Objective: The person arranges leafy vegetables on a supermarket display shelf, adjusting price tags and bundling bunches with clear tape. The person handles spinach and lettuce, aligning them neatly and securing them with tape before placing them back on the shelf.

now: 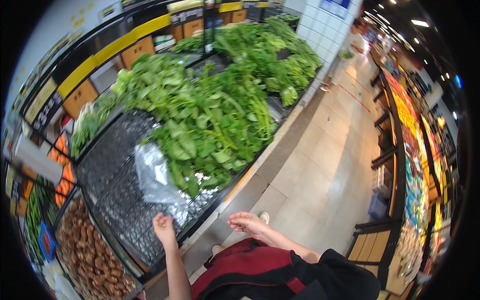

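My left hand (164, 227) is over the near edge of the black display tray (108, 183), its fingers slightly curled and nothing seen in them. Off to the right, my right hand (243, 222) hovers in front of the stand, fingers bent towards the thumb; whether something thin is between them cannot be told. A clear plastic bag (153, 174) lies crumpled on the tray beyond my left hand. It touches a broad heap of leafy green vegetables (202, 123).
Brown root vegetables (92, 251) fill a bin at the lower left, with carrots (63, 168) behind. A tiled pillar (322, 30) stands at the stand's far end. Across the aisle runs a fruit display (408, 150). A person (350, 45) is farther down the aisle.
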